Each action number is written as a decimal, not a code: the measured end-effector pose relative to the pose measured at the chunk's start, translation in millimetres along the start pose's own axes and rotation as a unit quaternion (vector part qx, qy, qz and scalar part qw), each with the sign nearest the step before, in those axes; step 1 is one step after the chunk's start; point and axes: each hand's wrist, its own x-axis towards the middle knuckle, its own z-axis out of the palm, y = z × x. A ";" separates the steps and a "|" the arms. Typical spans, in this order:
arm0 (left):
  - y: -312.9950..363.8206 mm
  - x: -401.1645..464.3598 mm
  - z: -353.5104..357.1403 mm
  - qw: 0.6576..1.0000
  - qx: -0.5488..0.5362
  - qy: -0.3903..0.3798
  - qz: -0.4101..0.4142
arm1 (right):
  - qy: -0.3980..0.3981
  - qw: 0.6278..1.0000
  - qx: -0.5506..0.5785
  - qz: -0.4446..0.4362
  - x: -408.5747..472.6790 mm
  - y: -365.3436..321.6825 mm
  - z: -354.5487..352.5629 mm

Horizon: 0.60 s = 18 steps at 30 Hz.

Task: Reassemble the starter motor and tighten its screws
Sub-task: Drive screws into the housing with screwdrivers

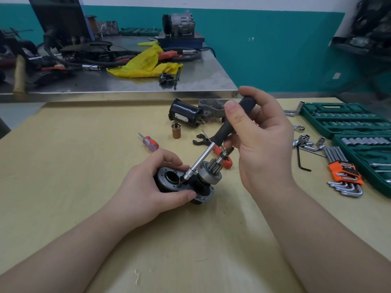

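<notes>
My right hand [261, 136]: I am gripping the black-handled screwdriver with silver shaft [213, 144], its tip sitting on a screw.
My left hand [152, 182]: I am clasping the black round starter motor assembly [186, 182].
Assembly's place: resting mid-worktop on the tan wooden table [84, 166].

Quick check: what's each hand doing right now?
Left hand: closed, gripping the starter motor assembly on the table.
Right hand: closed around the black-handled screwdriver, tip down on the assembly.
</notes>
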 end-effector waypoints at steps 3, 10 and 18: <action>0.0 0.9 -0.4 1.000 -0.006 0.000 -0.004 | -0.036 0.999 -0.003 0.003 -3.0 -2.9 1.0; -2.0 1.9 -0.8 1.000 0.005 -0.003 -0.012 | -0.154 0.987 0.052 0.015 -3.4 -13.3 -4.4; -0.8 0.3 -0.3 1.000 0.003 0.000 -0.004 | 0.001 0.997 -0.062 -0.045 -6.5 -3.1 4.4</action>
